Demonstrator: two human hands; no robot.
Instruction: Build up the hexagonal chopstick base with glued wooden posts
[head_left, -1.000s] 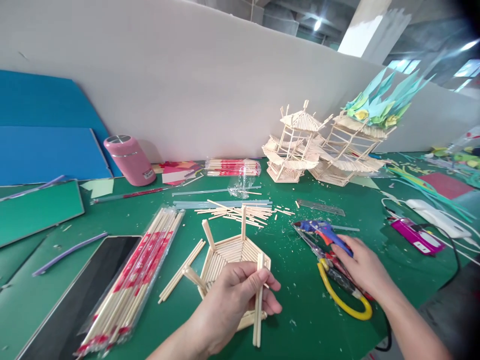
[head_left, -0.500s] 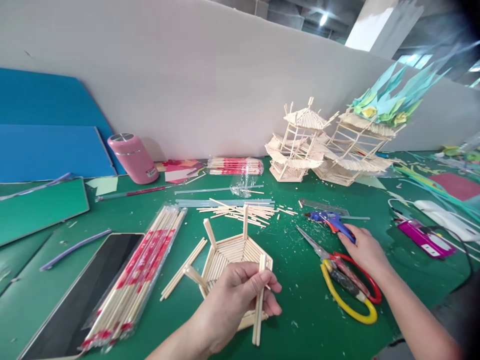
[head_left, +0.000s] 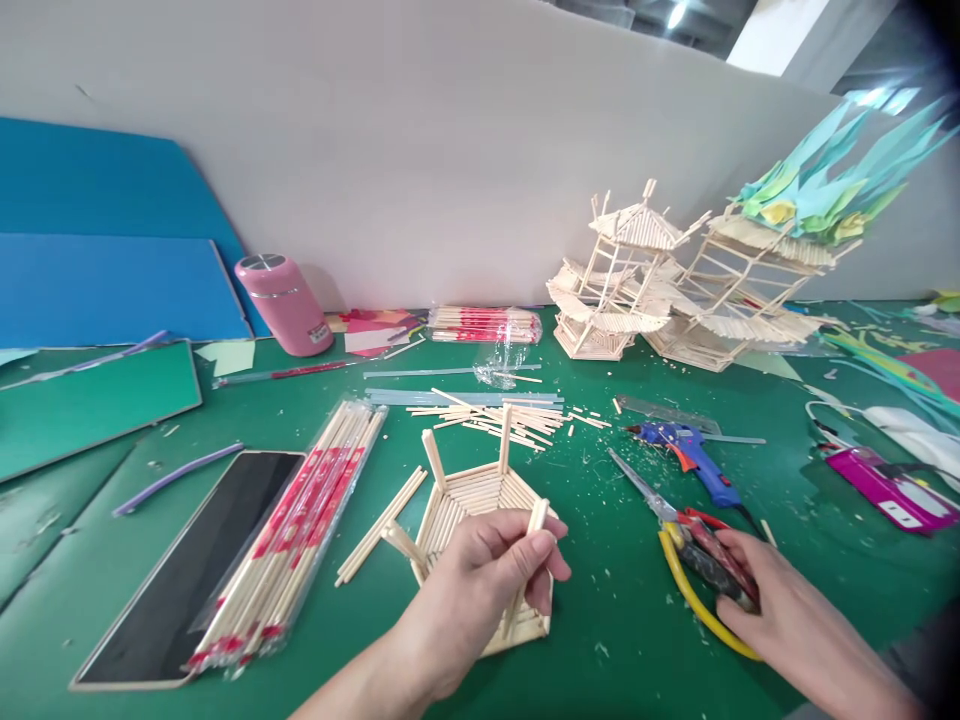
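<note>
The left hand [head_left: 480,580] is closed around a wooden stick [head_left: 531,560], pinched between thumb and fingers and held upright with a slight lean over the near edge of the hexagonal stick base [head_left: 469,500]. That base lies on the green table [head_left: 615,620], directly under and just beyond the hand, with short posts standing up from its corners.

To the right of the base, the right hand [head_left: 780,615] rests on the scissors [head_left: 694,545], its fingers curled over the red and yellow handles; the blades point away toward the back of the table. Whether the fingers pass through the handle loops cannot be told. Just beyond the scissors lies a blue glue gun [head_left: 690,450].

Left of the base sits a wrapped bundle of sticks [head_left: 300,525], partly over a dark panel [head_left: 195,560]. Behind the base lies a loose pile of sticks [head_left: 487,418], and farther back right stand stick pavilion models [head_left: 652,290].
</note>
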